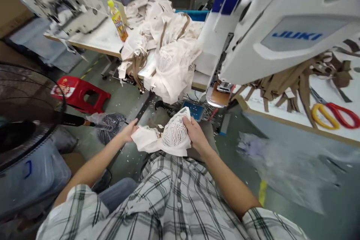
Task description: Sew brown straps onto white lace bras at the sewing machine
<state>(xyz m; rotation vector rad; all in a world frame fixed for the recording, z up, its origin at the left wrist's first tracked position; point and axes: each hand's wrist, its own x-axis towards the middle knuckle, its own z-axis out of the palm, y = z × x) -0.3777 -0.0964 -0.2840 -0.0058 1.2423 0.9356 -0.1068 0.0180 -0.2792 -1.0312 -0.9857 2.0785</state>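
A white lace bra piece is stretched between my two hands, low in front of my checked shirt. My left hand is closed on its left end, where the cloth is plain and folded. At the right edge of the lace cup, my right hand pinches the fabric between thumb and fingers. Beyond my hands, a large pile of similar white pieces with brown straps hangs over the table's front edge. The sewing machine head stands above and to the right of my hands.
Brown strips and scissors with yellow and red handles lie on the right table. A bottle stands left of the pile. On the left are a red stool, a fan and another sewing machine. Plastic bags lie on the floor at right.
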